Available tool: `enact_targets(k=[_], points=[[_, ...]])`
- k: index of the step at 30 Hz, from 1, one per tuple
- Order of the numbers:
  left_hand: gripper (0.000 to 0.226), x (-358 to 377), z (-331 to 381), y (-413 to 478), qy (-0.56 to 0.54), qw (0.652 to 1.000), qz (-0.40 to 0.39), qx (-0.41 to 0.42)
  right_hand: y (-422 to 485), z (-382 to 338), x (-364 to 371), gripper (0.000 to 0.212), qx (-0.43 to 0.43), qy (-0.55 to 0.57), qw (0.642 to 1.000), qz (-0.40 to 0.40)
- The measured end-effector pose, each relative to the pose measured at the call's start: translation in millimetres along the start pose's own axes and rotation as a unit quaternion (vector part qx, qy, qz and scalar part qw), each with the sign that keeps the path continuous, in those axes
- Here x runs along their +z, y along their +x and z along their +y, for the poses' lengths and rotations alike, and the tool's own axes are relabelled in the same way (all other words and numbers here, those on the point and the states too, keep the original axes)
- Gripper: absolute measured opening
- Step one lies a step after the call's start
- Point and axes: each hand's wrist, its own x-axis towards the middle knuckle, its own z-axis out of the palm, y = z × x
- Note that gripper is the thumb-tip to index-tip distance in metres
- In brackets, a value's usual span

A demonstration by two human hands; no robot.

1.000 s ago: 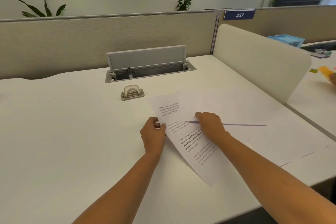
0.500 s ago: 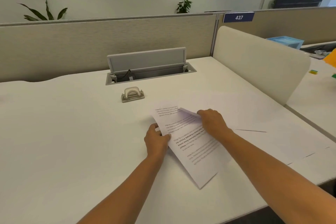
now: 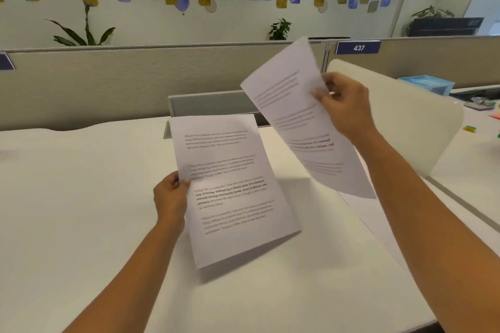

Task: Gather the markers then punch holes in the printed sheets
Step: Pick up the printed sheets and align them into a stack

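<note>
Pinching one printed sheet [image 3: 232, 189] by its edge, left hand [image 3: 171, 197] low, right hand [image 3: 345, 107] raised, pinching another sheet [image 3: 300, 127]

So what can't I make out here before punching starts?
- Hole punch: not visible in the head view; the left-hand sheet and right-hand sheet screen the desk behind them.
- Sheet text: blurred.
- Small coloured items far right: too small to identify as markers.

Both arms reach forward from 6 o'clock. The left hand [image 3: 170, 197] is low and pinches the near sheet [image 3: 235, 192] by its edge. The right hand [image 3: 345, 108] is up high at 1 o'clock, its fingers [image 3: 320, 94] pinching the far sheet [image 3: 297, 121].
</note>
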Motion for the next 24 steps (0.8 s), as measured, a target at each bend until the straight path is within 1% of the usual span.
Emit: enact_targets(k=[1,3,5,7,9,12,16,24], points=[[0.026,-6.0,2.1,2.4,-0.006,1.000,0.002,0.001,3.2,0.0,-3.8,0.023,0.032,0.059,0.997,0.025],[0.027,-18.0,5.1,5.0,-0.015,1.000,0.001,0.003,6.1,10.9,-7.6,0.019,0.106,0.153,0.980,0.072],[0.027,-28.5,5.5,6.2,-0.014,1.000,0.002,0.005,3.7,33.0,-5.1,0.016,0.180,0.203,0.958,0.094],[0.026,-35.0,4.2,6.3,-0.006,1.000,0.012,0.000,-5.0,63.1,2.0,0.022,0.256,0.177,0.946,0.093],[0.025,-38.1,3.0,5.2,-0.008,1.000,0.027,-0.011,-19.3,92.5,10.6,0.029,0.324,0.104,0.938,0.073],[0.026,-40.3,0.0,2.8,-0.012,0.999,0.032,-0.020,-42.9,116.3,22.0,0.043,0.394,0.053,0.917,0.045],[0.027,-46.8,-4.8,2.1,-0.006,0.999,0.039,-0.025,-59.1,123.5,23.1,0.048,0.408,0.025,0.911,0.052],[0.028,-53.7,-10.2,4.1,0.018,0.998,0.046,-0.027,-61.8,122.2,22.7,0.040,0.347,0.020,0.933,0.093]])
